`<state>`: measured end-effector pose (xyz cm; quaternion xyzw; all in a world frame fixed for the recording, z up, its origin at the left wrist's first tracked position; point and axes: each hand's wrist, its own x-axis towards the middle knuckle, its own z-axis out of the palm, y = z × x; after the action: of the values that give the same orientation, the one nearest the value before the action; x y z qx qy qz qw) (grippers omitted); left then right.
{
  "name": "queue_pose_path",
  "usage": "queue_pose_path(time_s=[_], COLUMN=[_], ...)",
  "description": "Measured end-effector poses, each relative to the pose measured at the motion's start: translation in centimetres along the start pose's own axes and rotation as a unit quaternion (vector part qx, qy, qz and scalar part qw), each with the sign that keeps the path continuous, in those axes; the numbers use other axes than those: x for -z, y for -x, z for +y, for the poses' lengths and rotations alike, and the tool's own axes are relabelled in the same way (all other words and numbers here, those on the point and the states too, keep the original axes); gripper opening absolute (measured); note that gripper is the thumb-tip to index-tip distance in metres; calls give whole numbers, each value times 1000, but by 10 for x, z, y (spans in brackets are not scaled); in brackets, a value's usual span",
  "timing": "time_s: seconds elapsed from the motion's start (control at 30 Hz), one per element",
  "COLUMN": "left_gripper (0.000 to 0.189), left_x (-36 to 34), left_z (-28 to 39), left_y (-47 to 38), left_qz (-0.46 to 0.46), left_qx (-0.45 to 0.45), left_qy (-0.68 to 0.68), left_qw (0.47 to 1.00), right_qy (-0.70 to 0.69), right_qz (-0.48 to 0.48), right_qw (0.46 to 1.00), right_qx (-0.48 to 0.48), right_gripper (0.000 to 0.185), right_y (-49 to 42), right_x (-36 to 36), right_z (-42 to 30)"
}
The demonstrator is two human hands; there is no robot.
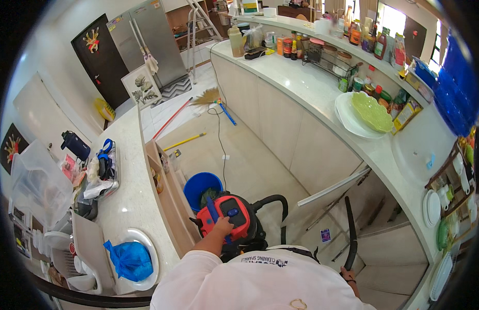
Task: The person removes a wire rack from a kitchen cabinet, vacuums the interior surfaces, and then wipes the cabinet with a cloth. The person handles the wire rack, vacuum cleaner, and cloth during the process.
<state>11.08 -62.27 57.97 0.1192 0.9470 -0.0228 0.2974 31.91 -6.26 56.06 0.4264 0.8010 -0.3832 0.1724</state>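
My left hand (pixel 224 225) rests on the top of a red and black canister vacuum cleaner (pixel 239 217), its fingers beside a blue switch; whether they grip anything is not clear. At the lower right, my right hand (pixel 348 273) is closed around the black vacuum wand (pixel 351 232), which points into an open, empty-looking lower cabinet (pixel 394 248). From the cleaner a black hose (pixel 276 198) loops to the right. A blue bucket (pixel 200 186) with dark contents stands just behind the cleaner. A small purple packet (pixel 325 235) lies near the cabinet opening.
A power cord (pixel 223 147) runs across the floor. Beyond lie a broom (pixel 206 97), a red pole (pixel 171 119) and a yellow pole (pixel 185 142). Open drawers (pixel 177 209) flank the left counter. Plates and a green dish (pixel 371 112) sit on the right counter. A stepladder (pixel 193 42) stands behind.
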Motion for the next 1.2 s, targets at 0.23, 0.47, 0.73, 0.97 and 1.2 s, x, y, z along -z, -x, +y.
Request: queue_pose_path(time_s=[0.23,0.47,0.73,0.97,1.2], left_gripper=[35,40,37,38,42], left_x=[-37,-83,-129,-130,-67], left_z=[7,7,-27,-14,25], left_y=[-24,-33,-46,-45,-37], left_qz=[-40,-128,-114,-71,-98], left_qx=[76,-4,44,-54,0], left_qy=[239,213,176,178,185], left_qw=[967,969,977,980,978], right_qy=[112,85,107,94,88], right_qz=[49,82,70,38,62], right_qw=[992,993,992,995,992], right_qx=[-5,25,-8,7,-69], right_gripper=[57,64,67,63,67], right_y=[-4,-17,-41,-48,-57], right_x=[12,22,24,35,38], right_z=[-51,-69,-82,-76,-68])
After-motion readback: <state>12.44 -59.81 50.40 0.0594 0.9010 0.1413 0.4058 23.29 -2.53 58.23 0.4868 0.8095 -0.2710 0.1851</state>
